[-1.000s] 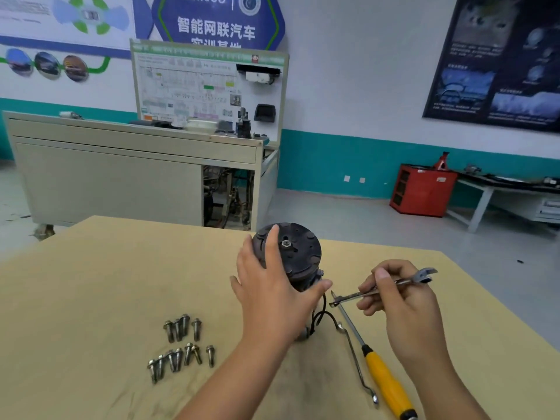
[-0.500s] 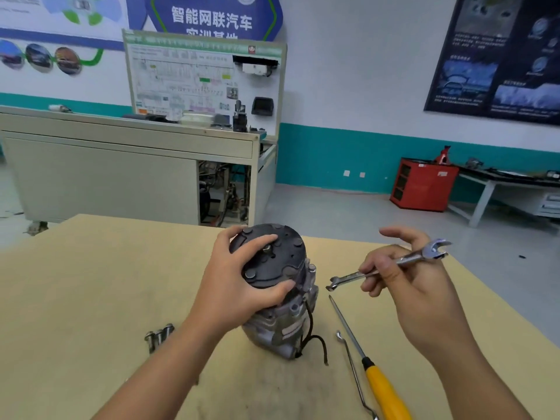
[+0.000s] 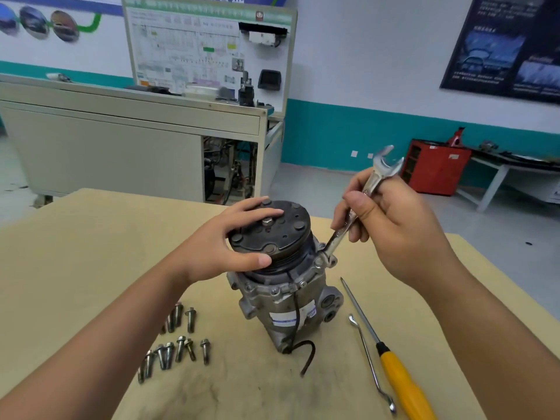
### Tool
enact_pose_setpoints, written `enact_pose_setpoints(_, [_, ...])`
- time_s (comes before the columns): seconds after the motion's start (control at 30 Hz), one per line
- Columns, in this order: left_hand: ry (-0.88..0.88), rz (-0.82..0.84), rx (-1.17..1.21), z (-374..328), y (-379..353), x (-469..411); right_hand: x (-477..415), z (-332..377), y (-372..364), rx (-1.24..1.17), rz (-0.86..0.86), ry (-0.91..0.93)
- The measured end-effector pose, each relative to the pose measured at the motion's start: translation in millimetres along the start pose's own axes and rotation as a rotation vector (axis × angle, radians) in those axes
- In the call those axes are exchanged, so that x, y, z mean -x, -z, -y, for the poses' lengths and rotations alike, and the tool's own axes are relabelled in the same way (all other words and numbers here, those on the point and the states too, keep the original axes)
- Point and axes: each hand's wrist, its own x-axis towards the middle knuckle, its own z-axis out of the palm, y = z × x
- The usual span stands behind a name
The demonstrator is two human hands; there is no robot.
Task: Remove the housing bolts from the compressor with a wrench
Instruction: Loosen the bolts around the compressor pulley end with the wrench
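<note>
Steel wrench (image 3: pixel 385 168): I'm watching right hand (image 3: pixel 403 237) pinching it, centre-right | left hand (image 3: pixel 218 247) clasping pulley of compressor (image 3: pixel 281 298), fingers half spread

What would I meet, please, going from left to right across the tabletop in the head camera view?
Loose bolts → compressor → yellow-handled screwdriver. I left out the left hand, the right hand with the wrench, and the thin hooked tool, because they overlap these.
</note>
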Motion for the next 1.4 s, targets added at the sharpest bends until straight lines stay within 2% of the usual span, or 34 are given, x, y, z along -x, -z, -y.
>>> enact_pose_setpoints(0.4, [0.013,0.041,0.086,-15.0,4.1,-0.9,-34.5,14.8,-12.9,0.398,0.248,0.073])
enact_pose_setpoints(0.5, [-0.038,0.036,0.029,-23.5,6.3,-9.0,-37.3,17.0,-15.3,0.449,0.296,0.075])
enact_pose_setpoints(0.67, [-0.145,0.105,-0.003,-40.6,4.2,-23.0,-37.7,19.7,-19.4,0.475,0.357,0.109])
enact_pose_setpoints(0.77, [-0.145,0.141,0.0,-44.4,2.3,-28.9,-40.2,22.3,-18.5,0.498,0.372,0.142])
enact_pose_setpoints(1.0, [-0.146,0.104,-0.015,-47.1,-4.8,-32.7,-43.9,24.8,-15.5,0.515,0.41,0.138])
enact_pose_setpoints(1.4, [-0.145,0.127,0.0,-46.2,-2.6,-28.5,-40.6,20.4,-12.1,0.523,0.393,0.218])
